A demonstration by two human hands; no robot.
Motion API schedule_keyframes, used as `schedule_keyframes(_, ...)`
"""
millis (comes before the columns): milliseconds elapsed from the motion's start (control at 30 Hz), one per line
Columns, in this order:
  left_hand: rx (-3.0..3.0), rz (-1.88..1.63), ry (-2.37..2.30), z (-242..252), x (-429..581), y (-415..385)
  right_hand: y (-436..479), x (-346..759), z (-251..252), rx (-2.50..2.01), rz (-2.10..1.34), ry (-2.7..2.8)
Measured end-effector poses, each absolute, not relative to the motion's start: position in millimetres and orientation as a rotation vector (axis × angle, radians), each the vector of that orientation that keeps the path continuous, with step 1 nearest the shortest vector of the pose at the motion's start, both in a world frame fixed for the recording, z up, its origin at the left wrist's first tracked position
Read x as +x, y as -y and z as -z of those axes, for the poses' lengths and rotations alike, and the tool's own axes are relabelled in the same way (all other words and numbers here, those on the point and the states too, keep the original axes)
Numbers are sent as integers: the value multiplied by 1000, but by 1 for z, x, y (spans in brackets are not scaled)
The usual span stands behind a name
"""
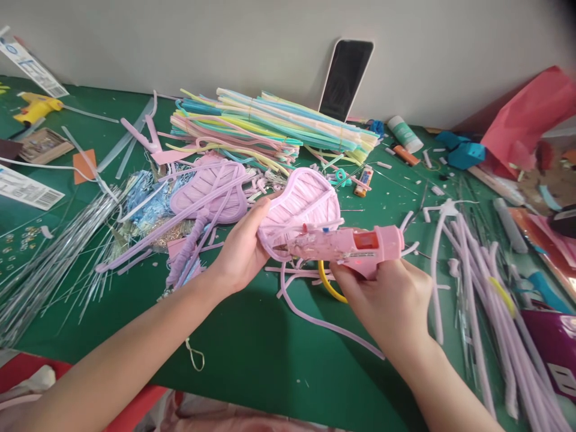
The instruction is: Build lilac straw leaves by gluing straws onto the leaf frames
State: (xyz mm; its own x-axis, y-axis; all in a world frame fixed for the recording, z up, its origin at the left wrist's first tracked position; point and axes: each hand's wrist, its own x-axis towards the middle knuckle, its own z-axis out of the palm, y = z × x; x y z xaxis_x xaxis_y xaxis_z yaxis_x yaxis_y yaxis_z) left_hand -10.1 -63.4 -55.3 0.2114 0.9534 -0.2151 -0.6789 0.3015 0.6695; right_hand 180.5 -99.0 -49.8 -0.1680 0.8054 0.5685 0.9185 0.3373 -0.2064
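My left hand (243,246) grips a pink wing-shaped piece (306,201) made of pipe cleaners, held a little above the green table (252,336). My right hand (382,300) is wrapped round the handle of a pink hot glue gun (346,245), whose nozzle points left at the lower edge of that piece. A second, similar pink wing piece (209,195) lies on the table to the left of my left hand. Loose lilac pipe cleaners (310,312) trail under both hands.
A bundle of pastel straws (270,129) lies at the back, with a phone (345,78) leaning on the wall. Silver tinsel wires (54,258) spread at the left, lilac pipe cleaners (477,300) at the right. A yellow glue gun (36,108) sits far left, red paper (531,120) far right.
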Motion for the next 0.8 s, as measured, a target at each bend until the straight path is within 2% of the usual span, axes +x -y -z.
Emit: schedule_keyframes(800, 416, -1171, -681, 53, -7, 65, 99, 179, 51, -1491, 239, 2018)
